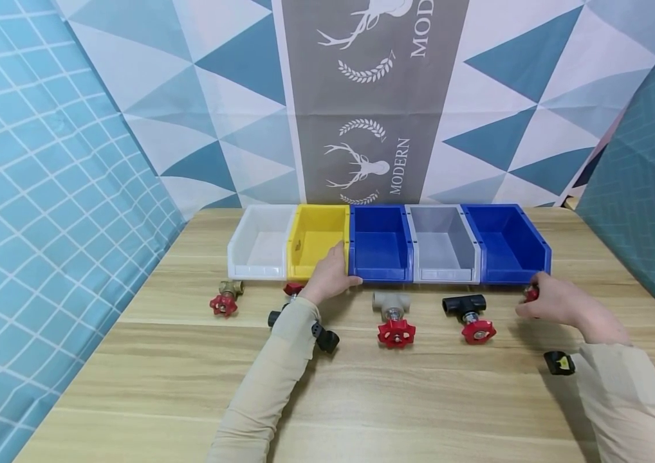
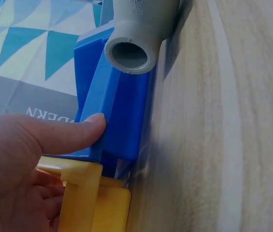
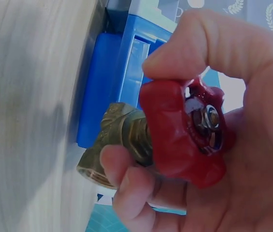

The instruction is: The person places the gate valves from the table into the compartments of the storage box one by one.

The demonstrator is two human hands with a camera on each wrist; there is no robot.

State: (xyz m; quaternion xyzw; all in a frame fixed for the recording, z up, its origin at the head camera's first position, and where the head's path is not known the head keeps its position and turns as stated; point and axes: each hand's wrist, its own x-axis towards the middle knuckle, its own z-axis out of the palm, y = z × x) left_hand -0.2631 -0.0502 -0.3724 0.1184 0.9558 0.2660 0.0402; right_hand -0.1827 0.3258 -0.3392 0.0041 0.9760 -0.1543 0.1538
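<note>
My right hand (image 1: pixel 565 305) grips a brass valve (image 3: pixel 119 140) with a red handwheel (image 3: pixel 167 133), in front of the rightmost blue bin (image 1: pixel 509 278). In the right wrist view the wheel lies between thumb and palm, and fingertips touch the brass body. At the other side, my left hand (image 1: pixel 330 275) is at the join of the yellow bin (image 2: pixel 80 198) and the middle blue bin (image 2: pixel 126 116). Its fingers curl behind the yellow bin's wall while the thumb presses the blue bin's front edge. A grey pipe valve (image 1: pixel 394 318) with a red wheel stands close by.
A white bin (image 1: pixel 258 271) and a grey bin (image 1: pixel 446 275) complete the row along the back. Before the row lie another brass valve (image 1: pixel 226 300), a black valve with a red wheel (image 1: pixel 472 315), and one partly hidden by the left arm (image 1: pixel 291 289).
</note>
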